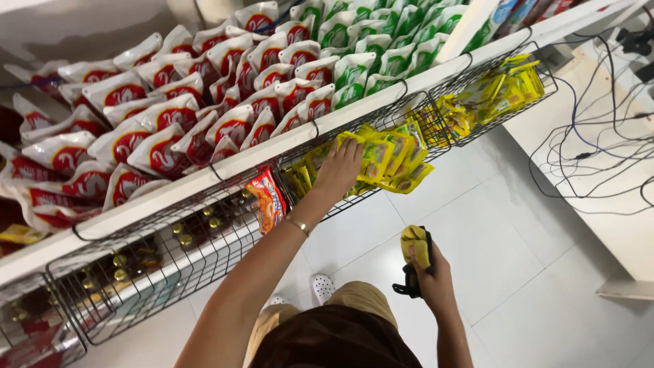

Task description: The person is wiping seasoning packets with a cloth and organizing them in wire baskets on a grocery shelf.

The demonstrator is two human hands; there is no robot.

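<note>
My left hand (338, 168) reaches into a black wire basket (381, 123) hung on the shelf edge and rests on a heap of small yellow packets (388, 160); its fingers lie flat on them, and I cannot see whether they grip one. A thin bracelet is on that wrist. Lower down, my right hand (430, 272) is closed around a yellow cloth (414, 245) and a black object (409, 283) beneath it, held over the white floor tiles.
White shelf (204, 178) holds red-and-white pouches (163, 129) and green-and-white pouches (381, 41). More wire baskets hold yellow packets (507, 85), an orange packet (268, 199) and bottles with gold caps (122, 262). Cables (586, 136) trail on the right. My white shoe (322, 286) is below.
</note>
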